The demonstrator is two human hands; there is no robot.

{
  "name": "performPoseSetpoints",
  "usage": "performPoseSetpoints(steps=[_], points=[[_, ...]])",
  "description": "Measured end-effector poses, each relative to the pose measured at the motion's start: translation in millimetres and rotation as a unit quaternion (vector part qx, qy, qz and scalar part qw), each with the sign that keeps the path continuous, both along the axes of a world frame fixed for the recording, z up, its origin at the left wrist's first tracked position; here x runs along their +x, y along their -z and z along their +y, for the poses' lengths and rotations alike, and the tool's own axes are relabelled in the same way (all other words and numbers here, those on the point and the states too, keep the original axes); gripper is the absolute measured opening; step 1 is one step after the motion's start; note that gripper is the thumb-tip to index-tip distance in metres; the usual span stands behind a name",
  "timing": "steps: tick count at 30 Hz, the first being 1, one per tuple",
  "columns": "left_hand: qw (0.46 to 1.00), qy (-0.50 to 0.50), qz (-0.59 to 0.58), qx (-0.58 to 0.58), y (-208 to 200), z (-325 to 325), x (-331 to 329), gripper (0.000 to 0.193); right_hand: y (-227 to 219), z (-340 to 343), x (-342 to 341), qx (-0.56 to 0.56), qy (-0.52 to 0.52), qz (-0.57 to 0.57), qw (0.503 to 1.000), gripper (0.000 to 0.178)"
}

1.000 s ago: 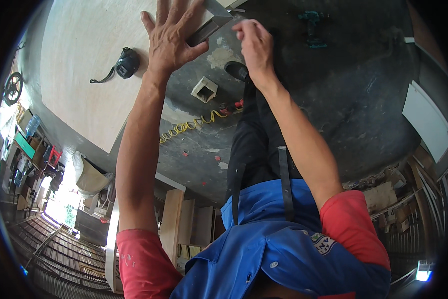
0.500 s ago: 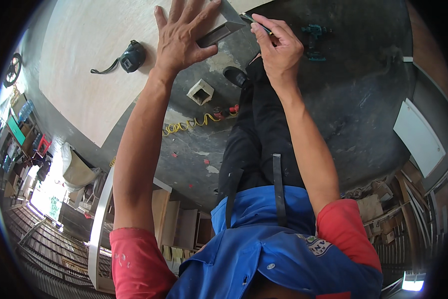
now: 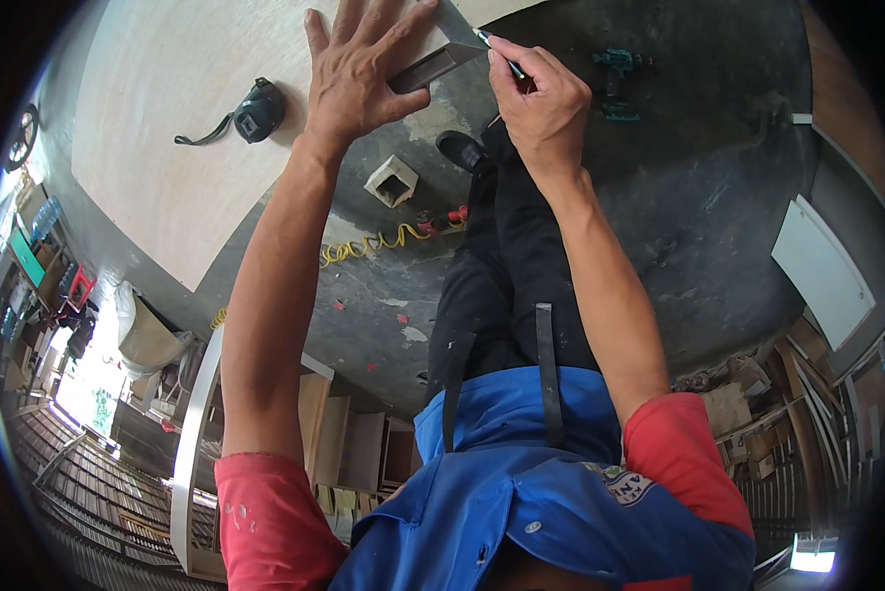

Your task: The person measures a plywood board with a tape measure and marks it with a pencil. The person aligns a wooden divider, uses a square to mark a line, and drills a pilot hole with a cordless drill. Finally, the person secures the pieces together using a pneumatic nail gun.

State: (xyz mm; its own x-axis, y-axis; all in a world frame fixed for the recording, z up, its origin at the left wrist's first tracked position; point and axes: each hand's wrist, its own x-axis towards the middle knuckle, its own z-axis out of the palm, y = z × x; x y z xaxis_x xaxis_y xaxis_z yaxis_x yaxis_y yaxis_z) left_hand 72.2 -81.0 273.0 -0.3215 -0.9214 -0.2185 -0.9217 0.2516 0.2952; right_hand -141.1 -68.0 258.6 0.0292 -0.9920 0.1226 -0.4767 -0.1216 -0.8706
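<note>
My left hand [image 3: 359, 64] lies with its fingers spread on a grey, straight-edged piece with a recessed side [image 3: 437, 65] at the edge of a pale plywood sheet [image 3: 167, 148]. Its thumb rests along the near side of that piece. In my right hand [image 3: 543, 103] a slim dark pen or pencil [image 3: 509, 61] is pinched, its tip close to the right corner of the grey piece. Whether the tip touches anything is too small to tell. A black tape measure [image 3: 259, 111] with a wrist strap sits on the plywood, left of my left hand.
On the dark floor lie a teal cordless drill [image 3: 620, 84], a hollow pale block [image 3: 391, 181] and a red tool [image 3: 441, 222] by a yellow coiled hose [image 3: 364, 248]. A white panel [image 3: 823, 261] leans at the right. Wooden cabinet parts [image 3: 334, 433] stand at the lower left.
My right hand has moved slightly left, bringing the pen or pencil closer to the corner of the grey piece. My left hand stays in place on that piece.
</note>
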Motion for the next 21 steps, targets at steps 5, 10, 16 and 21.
performPoseSetpoints(steps=[5,10,16,21], points=[[1.0,-0.002,0.008,0.017,-2.4,-3.8,-1.5,0.114,-1.1,-11.1,3.8,-0.006,-0.018,0.001,1.0,0.011],[0.995,-0.005,0.059,-0.075,9.8,0.3,6.9,0.115,-2.4,-37.9,22.2,-0.034,-0.042,0.02,0.998,0.011],[0.998,-0.009,0.054,-0.036,7.1,1.3,8.0,0.11,2.2,-82.3,54.4,-0.054,-0.065,0.048,0.995,0.013],[0.999,-0.005,0.039,-0.032,8.9,-0.3,9.7,0.115,6.7,-121.3,81.5,-0.075,-0.063,0.047,0.994,0.014]])
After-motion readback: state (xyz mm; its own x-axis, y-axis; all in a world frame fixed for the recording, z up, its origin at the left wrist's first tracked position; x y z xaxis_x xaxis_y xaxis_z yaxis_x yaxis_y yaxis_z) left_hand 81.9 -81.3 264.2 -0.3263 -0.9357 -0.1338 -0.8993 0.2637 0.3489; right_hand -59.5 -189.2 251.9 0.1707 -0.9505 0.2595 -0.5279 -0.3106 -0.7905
